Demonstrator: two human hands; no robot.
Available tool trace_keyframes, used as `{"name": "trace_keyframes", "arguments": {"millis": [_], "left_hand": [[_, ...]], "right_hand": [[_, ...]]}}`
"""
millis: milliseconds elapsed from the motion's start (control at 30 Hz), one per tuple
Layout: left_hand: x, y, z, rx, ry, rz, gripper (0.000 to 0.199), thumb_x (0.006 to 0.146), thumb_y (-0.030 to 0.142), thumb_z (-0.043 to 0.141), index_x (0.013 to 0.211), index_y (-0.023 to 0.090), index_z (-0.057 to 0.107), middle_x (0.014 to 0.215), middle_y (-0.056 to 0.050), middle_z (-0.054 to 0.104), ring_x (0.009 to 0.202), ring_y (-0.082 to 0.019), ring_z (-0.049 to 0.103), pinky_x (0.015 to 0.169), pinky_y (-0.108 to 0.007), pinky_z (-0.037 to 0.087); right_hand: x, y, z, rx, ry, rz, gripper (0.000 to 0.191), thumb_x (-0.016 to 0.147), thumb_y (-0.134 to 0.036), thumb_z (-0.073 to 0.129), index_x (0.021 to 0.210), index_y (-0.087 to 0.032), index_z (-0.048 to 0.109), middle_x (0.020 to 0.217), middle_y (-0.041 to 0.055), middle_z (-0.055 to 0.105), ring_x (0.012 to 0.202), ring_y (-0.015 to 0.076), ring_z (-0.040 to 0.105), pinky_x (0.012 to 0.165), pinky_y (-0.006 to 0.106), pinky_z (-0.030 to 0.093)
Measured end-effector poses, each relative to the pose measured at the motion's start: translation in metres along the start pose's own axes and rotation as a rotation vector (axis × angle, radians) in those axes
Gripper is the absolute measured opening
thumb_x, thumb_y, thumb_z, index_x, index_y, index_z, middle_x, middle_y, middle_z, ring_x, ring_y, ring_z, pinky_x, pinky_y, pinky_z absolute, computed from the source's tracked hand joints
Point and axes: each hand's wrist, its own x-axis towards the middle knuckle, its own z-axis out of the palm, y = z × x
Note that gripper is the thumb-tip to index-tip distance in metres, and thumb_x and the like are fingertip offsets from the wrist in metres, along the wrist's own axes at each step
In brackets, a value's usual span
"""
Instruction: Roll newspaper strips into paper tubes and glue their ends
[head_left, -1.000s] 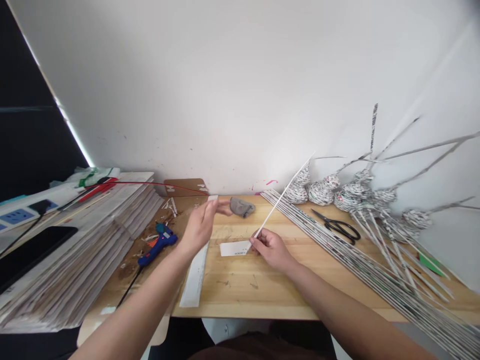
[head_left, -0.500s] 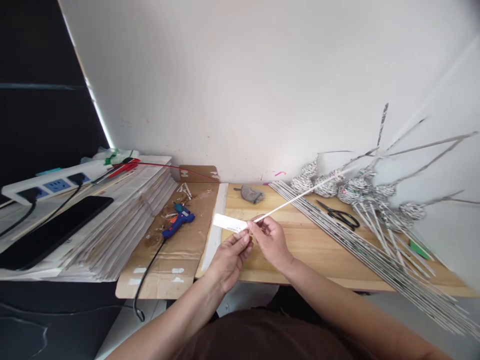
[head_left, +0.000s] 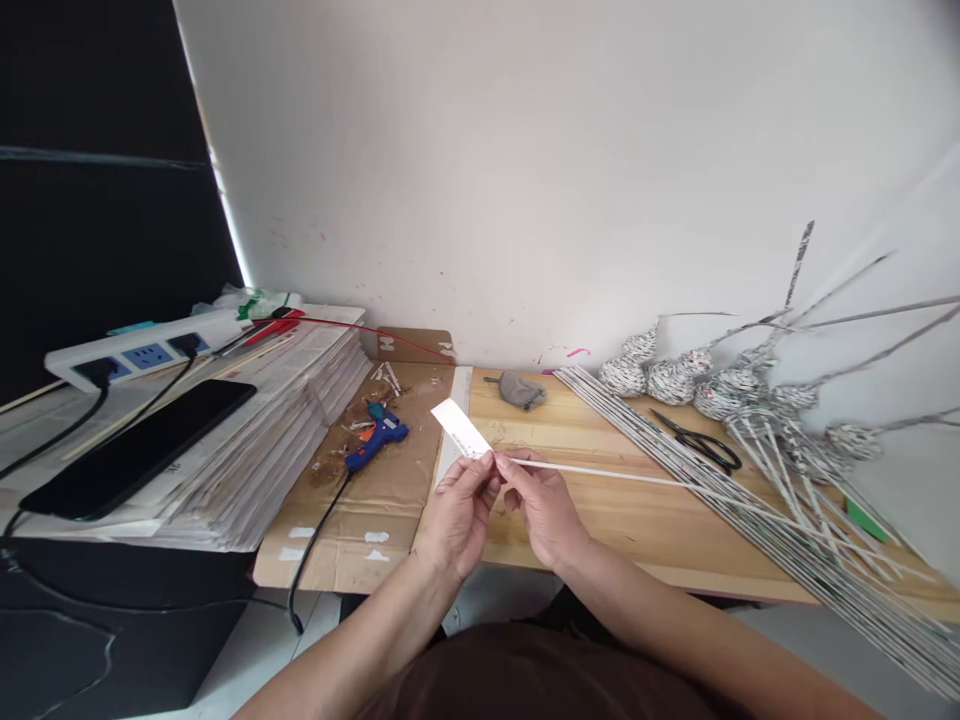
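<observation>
A white paper strip (head_left: 459,426) runs into a long thin rolled paper tube (head_left: 600,471) above the wooden board. My left hand (head_left: 459,515) is closed in a pinch where the strip's lower end meets the tube. Right beside it, fingertips nearly touching, my right hand (head_left: 551,508) pinches the near end of the tube. The flat strip sticks out up and to the left, with faint print near my fingers. From my right hand the tube stretches rightward over a bundle of printed paper sticks (head_left: 750,525).
A blue glue gun (head_left: 376,440) lies on cardboard (head_left: 352,540) at left. Beyond it, a newspaper stack (head_left: 330,390) carries a phone (head_left: 142,445) and power strip (head_left: 146,352). Black scissors (head_left: 701,446), woven paper gourds (head_left: 670,382) and a grey cloth item (head_left: 520,390) sit toward the wall.
The tube has swung down from pointing up-right to lying nearly level toward the right. The strip now tilts more steeply. The whole view has shifted slightly, with things appearing farther right.
</observation>
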Motion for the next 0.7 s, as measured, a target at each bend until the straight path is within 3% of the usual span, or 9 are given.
{"name": "trace_keyframes", "arguments": {"millis": [100,233,333,400,467,533,600,700], "left_hand": [[0.004,0.002,-0.002,-0.008,0.007,0.014,0.011,0.071,0.016,0.073,0.075,0.011,0.064,0.075,-0.002,0.062,0.063,-0.006,0.057,0.061,-0.014,0.051],[0.013,0.007,-0.008,-0.026,0.056,0.054,0.009,0.072,0.013,0.071,0.073,0.012,0.062,0.073,-0.002,0.062,0.066,-0.007,0.059,0.062,-0.015,0.052],[0.022,0.011,-0.012,-0.018,0.102,0.076,0.009,0.072,0.012,0.071,0.074,0.012,0.062,0.075,-0.003,0.063,0.069,-0.008,0.061,0.064,-0.015,0.053],[0.028,0.013,-0.013,-0.012,0.116,0.080,0.010,0.071,0.012,0.072,0.074,0.012,0.062,0.074,-0.002,0.063,0.069,-0.008,0.061,0.064,-0.015,0.053],[0.034,0.014,-0.011,-0.002,0.096,0.083,0.012,0.070,0.013,0.073,0.072,0.012,0.061,0.072,-0.002,0.063,0.067,-0.007,0.061,0.063,-0.015,0.053],[0.039,0.013,-0.006,0.013,0.053,0.084,0.014,0.069,0.015,0.074,0.071,0.012,0.060,0.071,-0.001,0.062,0.065,-0.007,0.061,0.063,-0.015,0.052],[0.045,0.010,0.000,0.028,0.015,0.079,0.017,0.068,0.017,0.075,0.069,0.013,0.059,0.071,0.000,0.062,0.065,-0.007,0.061,0.062,-0.015,0.052],[0.057,0.006,0.007,0.057,-0.016,0.069,0.021,0.065,0.017,0.077,0.068,0.013,0.057,0.069,0.001,0.061,0.062,-0.006,0.060,0.060,-0.015,0.052]], "right_hand": [[-0.001,0.002,-0.002,0.058,-0.041,0.101,0.025,0.078,-0.039,0.066,0.090,-0.017,0.067,0.086,0.0047,0.059,0.073,0.0131,0.051,0.048,0.020,0.033],[-0.007,0.003,-0.008,0.080,-0.067,0.208,0.032,0.082,-0.046,0.059,0.096,-0.019,0.065,0.085,0.0042,0.057,0.068,0.0123,0.051,0.046,0.020,0.034],[-0.015,-0.009,-0.012,-0.152,-0.277,0.242,0.031,0.085,-0.048,0.053,0.090,-0.019,0.064,0.076,0.0028,0.056,0.062,0.0136,0.053,0.046,0.022,0.037],[-0.017,-0.025,-0.015,-0.487,-0.436,0.055,0.026,0.085,-0.043,0.054,0.083,-0.019,0.065,0.071,0.0033,0.059,0.063,0.0158,0.054,0.053,0.027,0.042],[-0.010,-0.041,-0.018,-0.820,-0.396,-0.357,0.015,0.084,-0.034,0.059,0.091,-0.023,0.067,0.088,0.0062,0.064,0.084,0.0216,0.056,0.074,0.035,0.044],[0.003,-0.052,-0.024,-1.092,-0.297,-0.625,0.023,0.082,-0.028,0.061,0.104,-0.024,0.065,0.101,0.0093,0.063,0.100,0.0272,0.052,0.088,0.043,0.038],[0.019,-0.054,-0.033,-1.280,-0.225,-0.687,0.021,0.083,-0.027,0.060,0.103,-0.022,0.065,0.095,0.0101,0.065,0.094,0.0273,0.053,0.084,0.043,0.038],[0.037,-0.050,-0.048,-1.338,-0.198,-0.619,0.019,0.089,-0.028,0.051,0.089,-0.022,0.068,0.075,0.0070,0.065,0.074,0.0215,0.055,0.071,0.035,0.040]]}}
